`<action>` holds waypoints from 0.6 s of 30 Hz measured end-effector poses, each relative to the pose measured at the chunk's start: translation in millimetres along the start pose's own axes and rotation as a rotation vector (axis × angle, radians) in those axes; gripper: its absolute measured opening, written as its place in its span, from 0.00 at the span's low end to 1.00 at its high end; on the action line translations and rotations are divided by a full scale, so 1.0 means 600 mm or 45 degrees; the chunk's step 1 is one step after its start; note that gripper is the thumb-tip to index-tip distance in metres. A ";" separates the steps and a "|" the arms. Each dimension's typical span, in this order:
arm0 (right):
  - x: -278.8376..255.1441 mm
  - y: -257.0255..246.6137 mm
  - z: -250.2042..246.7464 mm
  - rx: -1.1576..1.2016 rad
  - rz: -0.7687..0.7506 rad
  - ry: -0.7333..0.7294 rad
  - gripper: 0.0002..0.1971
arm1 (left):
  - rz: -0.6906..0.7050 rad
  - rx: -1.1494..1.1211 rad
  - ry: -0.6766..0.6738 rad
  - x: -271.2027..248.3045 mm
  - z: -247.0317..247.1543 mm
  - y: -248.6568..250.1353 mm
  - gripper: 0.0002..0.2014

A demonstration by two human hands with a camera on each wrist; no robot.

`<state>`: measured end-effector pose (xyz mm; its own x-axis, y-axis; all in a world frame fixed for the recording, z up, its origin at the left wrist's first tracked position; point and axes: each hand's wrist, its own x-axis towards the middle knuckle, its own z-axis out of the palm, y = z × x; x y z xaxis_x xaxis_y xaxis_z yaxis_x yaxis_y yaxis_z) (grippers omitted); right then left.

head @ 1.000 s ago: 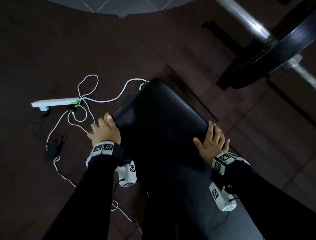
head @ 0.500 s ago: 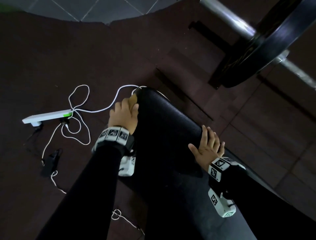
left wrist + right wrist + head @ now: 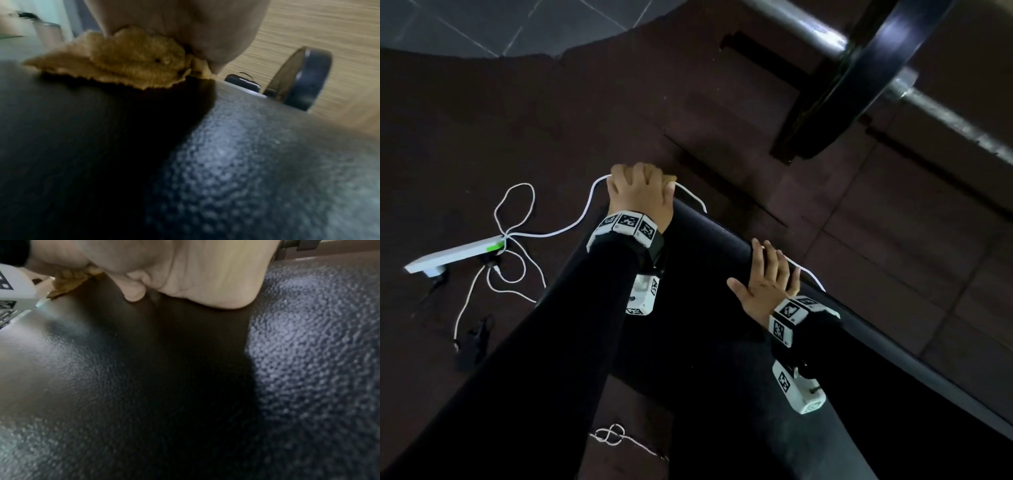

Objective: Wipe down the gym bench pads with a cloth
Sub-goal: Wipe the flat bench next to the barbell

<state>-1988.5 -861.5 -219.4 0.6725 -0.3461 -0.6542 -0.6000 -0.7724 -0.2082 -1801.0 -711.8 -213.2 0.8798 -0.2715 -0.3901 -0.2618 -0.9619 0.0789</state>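
The black textured bench pad (image 3: 709,274) runs away from me toward its far end. At that end my left hand (image 3: 640,192) has its fingers curled over the pad's edge, gripping a bunched yellow-brown cloth (image 3: 131,65) under the palm; only a corner of the cloth (image 3: 671,178) peeks out in the head view. My right hand (image 3: 767,277) lies flat on the pad's right edge with straight fingers and holds nothing. In the right wrist view the palm (image 3: 205,272) rests on the pad (image 3: 123,369), with the cloth (image 3: 65,283) far off at the left.
A barbell bar (image 3: 945,113) with a black weight plate (image 3: 859,78) hangs over the far right. On the dark rubber floor at the left lie a white power strip (image 3: 455,257), looping white cable (image 3: 517,205) and a black adapter (image 3: 472,342).
My left hand has slid with the cloth from the pad's left side edge forward to its far end. The right hand stays on the right edge.
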 end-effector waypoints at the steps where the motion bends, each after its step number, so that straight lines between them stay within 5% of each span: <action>1: -0.001 -0.002 -0.002 0.006 0.003 -0.001 0.42 | 0.092 0.048 -0.015 0.000 0.002 0.007 0.23; 7: -0.016 -0.008 -0.027 0.082 -0.036 -0.024 0.41 | 0.586 0.266 -0.055 -0.039 0.027 0.070 0.23; 10: -0.024 0.017 -0.046 0.219 -0.161 0.019 0.40 | 0.740 0.334 -0.187 -0.030 0.027 0.057 0.32; 14: -0.028 0.101 -0.076 0.394 -0.269 -0.003 0.31 | 0.642 0.233 -0.089 -0.036 0.027 0.056 0.25; 18: -0.051 0.172 -0.074 0.497 -0.117 0.062 0.22 | 0.672 0.257 -0.059 -0.096 0.043 0.139 0.21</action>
<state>-2051.6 -954.2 -188.8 0.7452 -0.3172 -0.5866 -0.6495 -0.5443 -0.5309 -1883.8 -775.3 -208.0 0.5919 -0.7076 -0.3858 -0.7361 -0.6696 0.0989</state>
